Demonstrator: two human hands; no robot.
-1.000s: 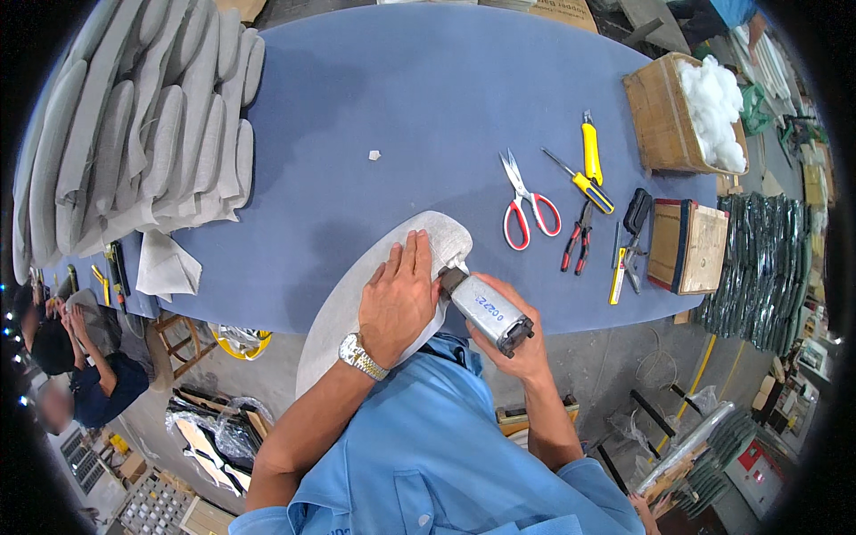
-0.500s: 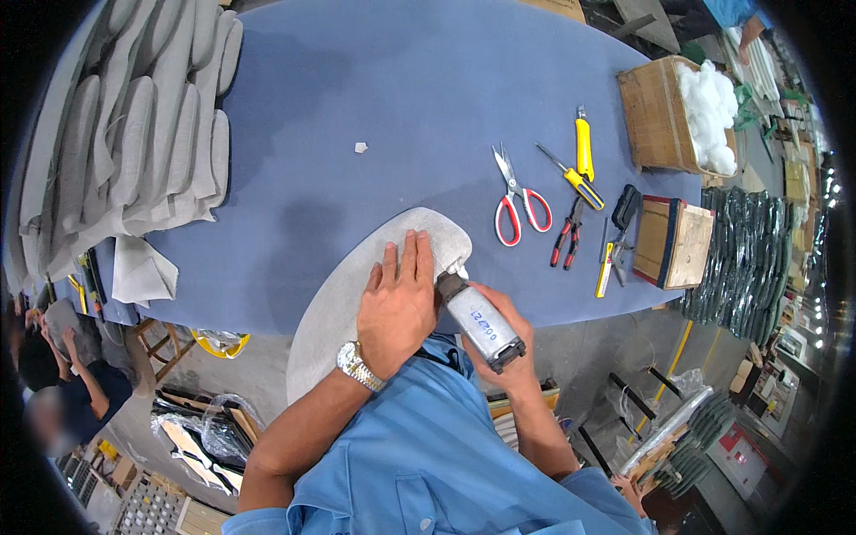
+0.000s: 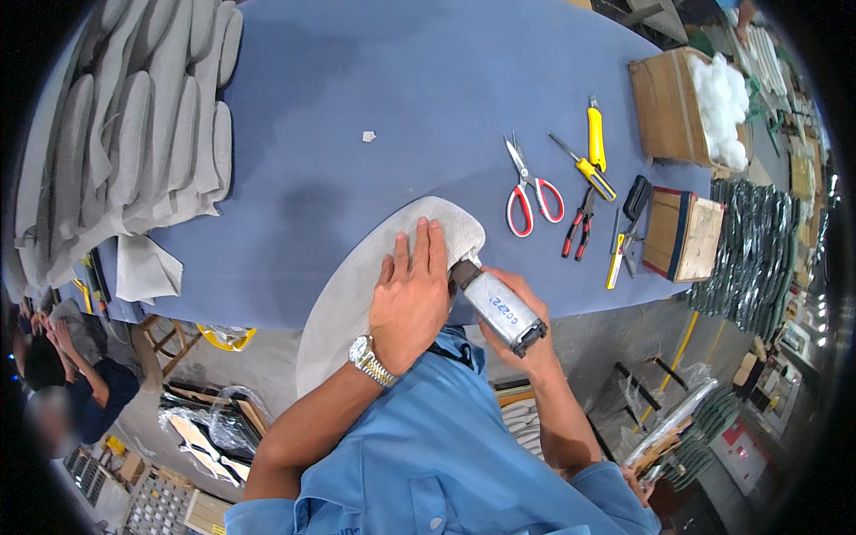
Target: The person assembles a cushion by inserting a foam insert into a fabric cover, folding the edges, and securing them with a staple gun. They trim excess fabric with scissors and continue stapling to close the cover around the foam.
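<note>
A grey fabric-covered panel (image 3: 343, 308) with a rounded far end lies partly on the blue table, its near part reaching past the table's edge. My left hand (image 3: 410, 303) rests flat on it, palm down, fingers stretched out and holding nothing. In my right hand (image 3: 538, 308) is a silver staple gun (image 3: 501, 310), its dark nose at the panel's right edge. A bit of white padding (image 3: 473, 257) shows by that nose. The exact contact point is hidden.
Right of the panel lie scissors (image 3: 526, 183), a screwdriver (image 3: 588, 171), a yellow cutter (image 3: 596, 138) and pliers (image 3: 580, 223). Beyond stand a box of white stuffing (image 3: 664, 107) and a smaller box (image 3: 670, 234). Grey covered pieces (image 3: 134, 134) pile at left; a person (image 3: 85, 383) works nearby.
The whole view has shifted slightly, moving the table's things up and right. The staple gun's rear end has swung a little to the right. My left hand stays flat on the panel.
</note>
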